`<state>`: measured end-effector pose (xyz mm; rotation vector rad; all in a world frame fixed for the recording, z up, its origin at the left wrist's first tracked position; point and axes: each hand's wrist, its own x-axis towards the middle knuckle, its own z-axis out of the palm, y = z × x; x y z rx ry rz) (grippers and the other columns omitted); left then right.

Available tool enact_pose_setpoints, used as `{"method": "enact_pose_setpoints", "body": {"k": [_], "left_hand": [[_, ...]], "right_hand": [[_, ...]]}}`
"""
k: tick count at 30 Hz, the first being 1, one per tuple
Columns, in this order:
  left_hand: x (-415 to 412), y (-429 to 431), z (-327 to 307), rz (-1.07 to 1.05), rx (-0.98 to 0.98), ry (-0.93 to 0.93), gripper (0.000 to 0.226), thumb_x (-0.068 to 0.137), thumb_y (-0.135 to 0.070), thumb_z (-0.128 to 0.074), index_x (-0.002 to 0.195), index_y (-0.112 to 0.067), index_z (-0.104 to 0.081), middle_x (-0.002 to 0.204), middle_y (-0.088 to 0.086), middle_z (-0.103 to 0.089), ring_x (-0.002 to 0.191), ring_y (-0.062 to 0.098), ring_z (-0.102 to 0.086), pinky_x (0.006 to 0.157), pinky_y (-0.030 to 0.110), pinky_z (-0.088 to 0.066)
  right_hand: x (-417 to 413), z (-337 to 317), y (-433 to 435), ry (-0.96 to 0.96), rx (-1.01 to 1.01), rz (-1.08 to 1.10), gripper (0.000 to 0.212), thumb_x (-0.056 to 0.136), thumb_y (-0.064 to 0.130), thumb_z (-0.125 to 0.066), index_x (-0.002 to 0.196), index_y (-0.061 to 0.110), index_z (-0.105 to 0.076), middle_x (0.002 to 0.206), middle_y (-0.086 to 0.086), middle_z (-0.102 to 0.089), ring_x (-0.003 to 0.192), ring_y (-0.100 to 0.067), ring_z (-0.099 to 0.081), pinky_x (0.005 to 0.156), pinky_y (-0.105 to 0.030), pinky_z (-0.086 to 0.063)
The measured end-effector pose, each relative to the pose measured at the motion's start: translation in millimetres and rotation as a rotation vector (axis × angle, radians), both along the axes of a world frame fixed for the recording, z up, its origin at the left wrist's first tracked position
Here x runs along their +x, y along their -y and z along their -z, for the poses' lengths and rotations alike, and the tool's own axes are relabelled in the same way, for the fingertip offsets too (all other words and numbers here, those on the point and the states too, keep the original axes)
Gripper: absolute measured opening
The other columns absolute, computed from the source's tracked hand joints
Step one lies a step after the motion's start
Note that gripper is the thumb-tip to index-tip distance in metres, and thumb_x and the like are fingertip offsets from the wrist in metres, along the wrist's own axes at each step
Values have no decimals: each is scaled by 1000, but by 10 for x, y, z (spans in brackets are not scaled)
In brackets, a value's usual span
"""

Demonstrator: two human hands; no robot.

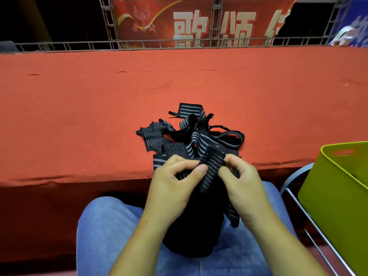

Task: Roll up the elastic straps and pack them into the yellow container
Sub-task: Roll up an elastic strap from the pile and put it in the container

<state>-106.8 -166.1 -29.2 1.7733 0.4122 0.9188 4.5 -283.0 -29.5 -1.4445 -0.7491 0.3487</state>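
Note:
A tangled pile of black elastic straps with grey stripes [191,134] lies at the near edge of the red-covered stage [179,80]. One strap [211,168] runs from the pile down over my lap. My left hand [175,182] pinches it with thumb and curled fingers. My right hand [239,182] grips the same strap from the right, fingers curled over its folded end. The yellow-green container [338,182] stands to my right on a chair; its inside is mostly hidden.
My knees in blue jeans [111,232] sit below the stage edge. A metal folding chair frame [310,222] holds the container. Behind the stage stand a metal truss rail [159,44] and a red banner [199,22].

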Motion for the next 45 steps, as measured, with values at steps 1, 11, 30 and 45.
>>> {"method": "enact_pose_setpoints", "body": {"k": [1, 11, 30, 45], "left_hand": [[2, -9, -10, -27, 1, 11, 8, 91, -19, -79, 89, -26, -83, 91, -8, -72, 92, 5, -70, 85, 15, -47], [-59, -162, -106, -33, 43, 2, 7, 96, -22, -72, 93, -22, -78, 92, -13, -68, 92, 3, -66, 84, 15, -44], [-99, -235, -25, -40, 124, -113, 9, 93, -28, -76, 86, -32, -78, 94, -12, -68, 96, 3, -67, 85, 13, -44], [-118, -275, -13, -148, 96, 20, 23, 103, -17, -62, 97, -32, -78, 100, -11, -66, 102, 2, -65, 88, 8, -40]], "right_hand": [[3, 6, -6, -10, -1, 3, 11, 89, 20, -64, 90, 14, -74, 89, -27, -67, 77, -20, -58, 78, -54, -54], [11, 121, -34, 8, -88, -96, 17, 80, 37, -68, 86, 21, -73, 81, 7, -62, 75, -14, -57, 75, -36, -50], [-43, 103, -102, 23, 133, -42, 17, 103, 11, -65, 95, 21, -75, 93, -2, -78, 89, -14, -72, 84, -35, -58], [3, 190, -67, -63, 146, -66, 18, 104, 13, -62, 103, 20, -78, 99, -2, -80, 94, -11, -72, 86, -29, -57]]}}
